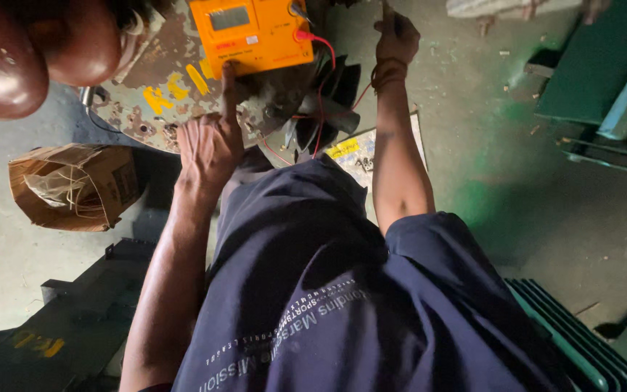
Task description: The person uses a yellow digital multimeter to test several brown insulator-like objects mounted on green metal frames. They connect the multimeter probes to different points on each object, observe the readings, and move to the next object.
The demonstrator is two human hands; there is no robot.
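An orange box-shaped tester [255,33] with a grey screen lies on a worn metal plate [161,98] marked with yellow paint. My left hand [208,145] reaches up to it, and its outstretched index finger presses the tester's lower edge. A red lead [322,80] runs from the tester's right side down past a black fan blade [332,109]. My right hand [397,36], with a thread band on the wrist, is raised further away and closed around a thin dark probe. My dark blue shirt fills the lower middle.
A torn cardboard box [74,185] sits on the concrete floor at left. Shiny dark red rounded shapes [9,54] fill the top left. Green metal parts [604,72] stand at right, a ribbed dark green piece [582,334] at bottom right, and a dark frame [59,327] at bottom left.
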